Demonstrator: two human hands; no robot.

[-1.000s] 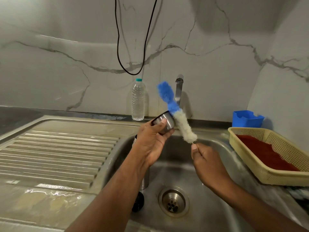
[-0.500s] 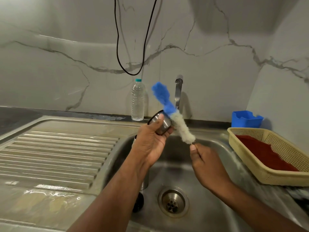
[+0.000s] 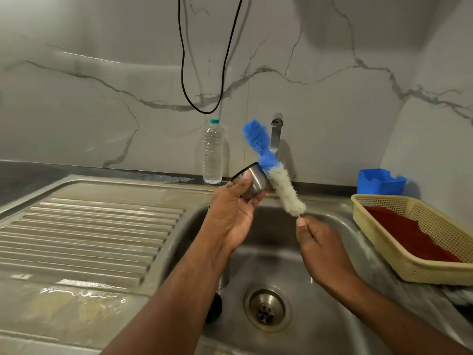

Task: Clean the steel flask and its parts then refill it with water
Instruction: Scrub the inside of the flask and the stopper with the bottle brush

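Steel cup: a small steel flask cup (image 3: 252, 180) with a dark rim sits tilted above the sink basin (image 3: 330, 254), its open mouth turned up and to the left.
Left hand: the left hand (image 3: 231, 213) holds the cup from below, thumb curled over its side and fingers wrapped behind.
Brush: a bottle brush (image 3: 272, 165), blue bristles on the upper half and white on the lower, slants up and to the left, and its bristles touch the cup's right side.
Right hand: the right hand (image 3: 321, 242) pinches the thin stem just under the white bristles, fingers closed round it.
Flask body: a steel cylinder (image 3: 223, 276) stands in the basin, mostly hidden behind the left forearm; a dark round piece (image 3: 214, 307) lies beside it, too covered to name.
Drain: the drain (image 3: 267, 307) is in the basin floor, below the hands.
Tap: the tap (image 3: 276, 135) rises behind the brush.
Back ledge: a clear plastic bottle (image 3: 213, 152) with a teal cap stands upright left of the tap.
Right side: a yellow basket (image 3: 378, 248) with a red cloth (image 3: 409, 233) inside, and a blue container (image 3: 380, 181) behind it.
Left side: the ribbed drainboard (image 3: 82, 234), wet near the front.
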